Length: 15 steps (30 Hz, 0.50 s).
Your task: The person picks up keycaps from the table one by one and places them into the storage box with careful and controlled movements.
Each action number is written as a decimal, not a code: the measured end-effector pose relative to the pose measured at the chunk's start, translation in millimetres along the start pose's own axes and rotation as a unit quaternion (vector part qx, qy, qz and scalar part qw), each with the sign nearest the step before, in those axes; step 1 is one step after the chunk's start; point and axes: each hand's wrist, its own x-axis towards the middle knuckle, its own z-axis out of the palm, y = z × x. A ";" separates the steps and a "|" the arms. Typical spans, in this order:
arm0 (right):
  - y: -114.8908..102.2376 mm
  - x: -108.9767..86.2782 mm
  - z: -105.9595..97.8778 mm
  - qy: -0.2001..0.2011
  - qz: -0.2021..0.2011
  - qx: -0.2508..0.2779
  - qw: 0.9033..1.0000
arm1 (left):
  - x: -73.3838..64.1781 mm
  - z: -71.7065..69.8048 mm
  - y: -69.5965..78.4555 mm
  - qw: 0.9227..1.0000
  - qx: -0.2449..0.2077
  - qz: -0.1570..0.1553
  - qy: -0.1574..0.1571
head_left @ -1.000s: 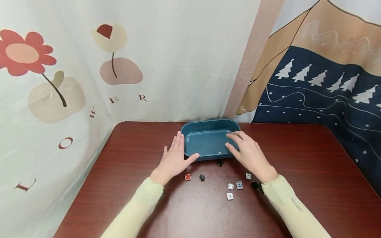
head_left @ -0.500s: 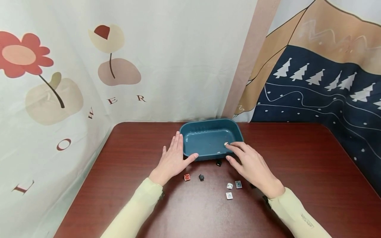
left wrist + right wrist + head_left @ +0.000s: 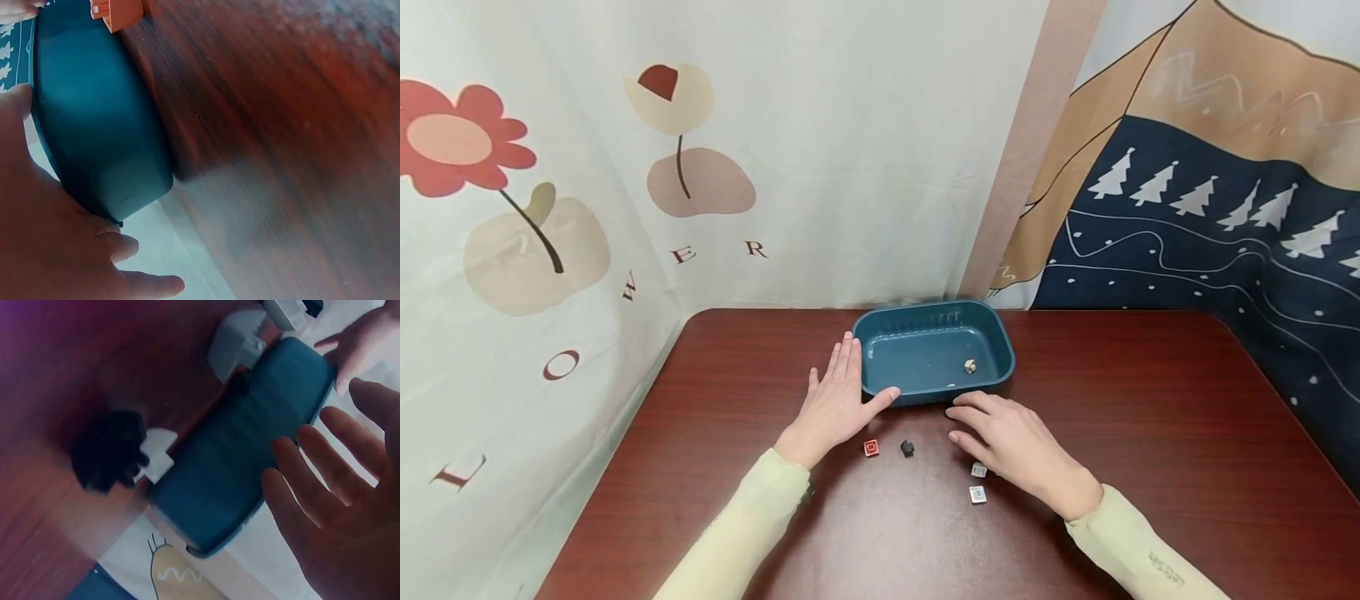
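A teal plastic basin [image 3: 917,321] stands at the table's far side, with a pale keycap-like piece [image 3: 970,366] lying inside. My left hand [image 3: 831,408] rests with straight fingers against its left end, thumb on the front rim. The right hand [image 3: 1018,446] is above the table just in front of the basin, fingers loosely bent and holding nothing. Its fingertips are close to a black piece [image 3: 950,412], mostly covered. Beneath that hand a white piece [image 3: 979,470] shows partly; another white one [image 3: 977,494] lies nearer. In the right wrist view a black piece [image 3: 111,450] appears large and blurred.
A red square piece [image 3: 871,448] and a dark piece [image 3: 907,448] lie on the brown table [image 3: 760,367] between the hands. Behind the table hangs a printed curtain [image 3: 865,167], close to the basin's back.
The right hand let go of the pale piece inside the basin, then drew back over the front rim to the table. The left hand stays at the basin's left end.
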 end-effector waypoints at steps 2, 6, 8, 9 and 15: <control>-0.2 0.9 4.2 -0.012 -0.010 -0.004 1.000 | -0.2 0.0 -0.2 1.000 -0.001 0.000 0.000; 0.3 3.3 11.4 -0.029 -0.030 -0.020 0.999 | -0.7 -0.2 -0.3 1.000 0.001 0.000 -0.001; 0.5 4.8 13.7 -0.034 -0.036 -0.029 0.998 | -0.7 -0.4 -0.2 1.000 0.002 0.000 0.000; 0.5 5.6 14.9 -0.037 -0.038 -0.034 0.998 | -0.6 -0.4 -0.2 1.000 0.003 0.000 -0.001; 1.6 11.3 23.2 -0.046 -0.047 -0.066 0.996 | -0.3 -0.2 0.4 1.000 -0.002 -0.002 -0.002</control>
